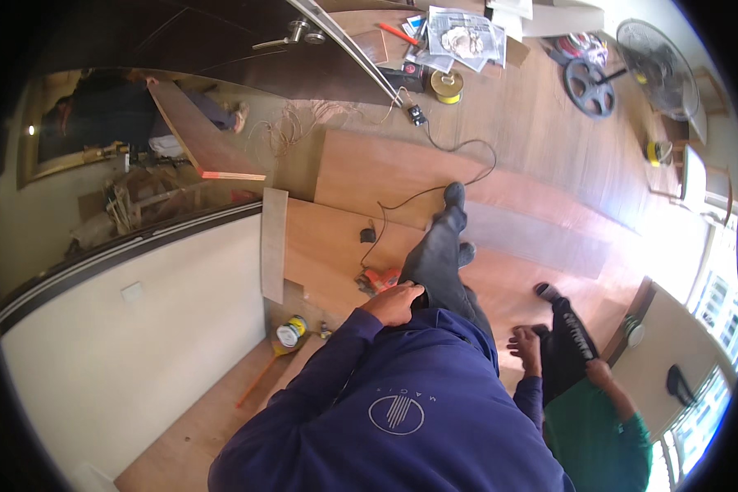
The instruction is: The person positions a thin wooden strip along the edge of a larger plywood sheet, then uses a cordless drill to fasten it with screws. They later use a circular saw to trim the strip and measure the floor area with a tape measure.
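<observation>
My left hand [392,305] is at the hip of my dark trousers [435,261], its fingers closed at the pocket edge; the fingertips are partly hidden. Just beyond that hand, an orange power tool [379,280] lies on a wooden sheet [328,238], with a black cord [447,193] running from it. My right hand [526,351] hangs at my right side, empty, fingers loosely apart. It is close to the dark trouser leg of a person in a green shirt [603,435].
Beyond a window-like opening at left, another person holds a wooden board [201,135]. A low white wall [139,328] runs left of me. A small can [290,331] stands near its corner. Ahead are a yellow spool [447,86] and papers; a fan [658,70] stands far right.
</observation>
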Motion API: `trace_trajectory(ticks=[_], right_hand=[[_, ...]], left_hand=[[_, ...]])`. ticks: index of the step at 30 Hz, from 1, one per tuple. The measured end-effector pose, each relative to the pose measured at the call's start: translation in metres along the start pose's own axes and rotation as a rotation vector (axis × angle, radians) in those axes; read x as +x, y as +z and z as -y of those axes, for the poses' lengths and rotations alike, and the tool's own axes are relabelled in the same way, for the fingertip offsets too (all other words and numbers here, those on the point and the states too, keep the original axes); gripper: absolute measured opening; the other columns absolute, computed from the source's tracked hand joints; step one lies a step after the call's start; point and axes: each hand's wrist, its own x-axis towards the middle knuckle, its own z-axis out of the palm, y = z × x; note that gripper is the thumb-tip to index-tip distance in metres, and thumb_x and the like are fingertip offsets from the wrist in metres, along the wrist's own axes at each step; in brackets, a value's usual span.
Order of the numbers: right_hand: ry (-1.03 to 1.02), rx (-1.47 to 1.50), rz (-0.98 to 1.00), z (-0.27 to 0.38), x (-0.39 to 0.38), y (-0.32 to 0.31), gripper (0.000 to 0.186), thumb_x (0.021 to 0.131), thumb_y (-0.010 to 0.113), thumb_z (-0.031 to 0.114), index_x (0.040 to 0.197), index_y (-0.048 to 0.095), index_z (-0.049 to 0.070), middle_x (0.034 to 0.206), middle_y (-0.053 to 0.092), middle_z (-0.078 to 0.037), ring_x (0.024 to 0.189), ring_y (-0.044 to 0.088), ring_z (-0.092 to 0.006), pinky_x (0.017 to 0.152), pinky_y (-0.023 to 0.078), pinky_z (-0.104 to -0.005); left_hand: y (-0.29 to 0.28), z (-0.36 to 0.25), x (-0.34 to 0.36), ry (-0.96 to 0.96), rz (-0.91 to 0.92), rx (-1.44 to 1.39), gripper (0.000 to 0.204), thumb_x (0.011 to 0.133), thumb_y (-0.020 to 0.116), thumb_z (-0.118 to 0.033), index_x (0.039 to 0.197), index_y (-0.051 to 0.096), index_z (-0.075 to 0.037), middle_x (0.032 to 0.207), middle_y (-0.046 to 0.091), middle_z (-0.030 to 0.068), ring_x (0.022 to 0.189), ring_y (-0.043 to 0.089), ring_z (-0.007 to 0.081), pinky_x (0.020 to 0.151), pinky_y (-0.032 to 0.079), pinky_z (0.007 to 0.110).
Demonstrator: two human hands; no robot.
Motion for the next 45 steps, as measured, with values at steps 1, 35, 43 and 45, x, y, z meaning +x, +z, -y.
trace_trajectory(ticks=[1, 35, 43, 45], right_hand=[[0.001, -0.073, 0.001, 0.012, 0.005, 0.0, 0.028, 0.103, 0.056, 0.029, 0.109, 0.064, 0.002, 0.085, 0.07, -0.011, 0.067, 0.071, -0.0201, 0.055, 0.056, -0.0324], [-0.393, -0.786, 0.175, 0.529, 0.42, -0.053, 0.034, 0.098, 0.061, 0.031, 0.101, 0.072, 0.0, 0.087, 0.075, -0.019, 0.08, 0.075, -0.0292, 0.071, 0.058, -0.0393], [0.011, -0.506, 0.034, 0.531, 0.485, -0.15, 0.03, 0.104, 0.05, 0.02, 0.094, 0.067, -0.002, 0.072, 0.067, -0.011, 0.059, 0.068, -0.0188, 0.049, 0.054, -0.0318], [0.224, -0.593, 0.07, 0.508, 0.485, -0.174, 0.029, 0.103, 0.049, 0.018, 0.096, 0.066, -0.003, 0.074, 0.069, -0.012, 0.057, 0.068, -0.0198, 0.049, 0.055, -0.0326]], left_hand=[[-0.004, 0.005, 0.017, 0.019, -0.05, -0.011, 0.051, 0.077, 0.053, 0.004, 0.127, 0.059, 0.002, 0.127, 0.061, 0.0271, 0.123, 0.058, 0.0441, 0.1, 0.049, 0.049], [-0.387, 0.102, 0.547, -0.122, -1.184, -0.458, 0.019, 0.086, 0.078, -0.025, 0.096, 0.076, -0.009, 0.088, 0.075, 0.0137, 0.08, 0.074, 0.0314, 0.073, 0.057, 0.04], [-0.534, 0.252, 0.796, -0.43, -1.266, 0.059, 0.015, 0.09, 0.072, -0.018, 0.104, 0.073, -0.015, 0.106, 0.07, 0.0123, 0.1, 0.068, 0.0348, 0.082, 0.055, 0.047], [-0.54, 0.268, 0.828, -0.43, -1.259, 0.115, 0.019, 0.089, 0.073, -0.016, 0.108, 0.072, -0.015, 0.11, 0.067, 0.0114, 0.104, 0.067, 0.0345, 0.083, 0.055, 0.047]])
